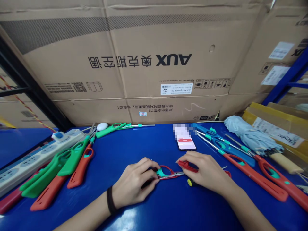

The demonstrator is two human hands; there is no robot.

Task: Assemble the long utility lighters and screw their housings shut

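Across a blue table (166, 208), as the head camera looks forward and down, a person's two bare hands work close together near the front. The left hand (136, 181), with a dark band at its wrist, has its fingers bent and nearly closed, gripping the left end of a red lighter (176, 175) beside its teal part (159, 172). This lighter lies between the hands, pointing across the table. The right hand (204, 171) pinches a small red piece (189, 166) between thumb and curled fingers, just above the lighter's right end. Below that hand, the yellow end of a tool (190, 182) pokes out; the rest is hidden.

Behind the right hand lies a phone (186, 145), its screen lit and partly blurred out. On the left, green lighters (74, 157) and orange lighters (80, 170) lie in an overlapping row beside a white power strip (39, 152) with a plug in it. At the back left are a white oval object (102, 126) and another green lighter (109, 130). On the right lie blue lighters (231, 149), long red lighters (257, 178) and a folded pale umbrella (250, 133) with a wooden handle, near a yellow-taped box (284, 128). Behind everything stands a large brown carton (134, 38), its AUX lettering upside down.
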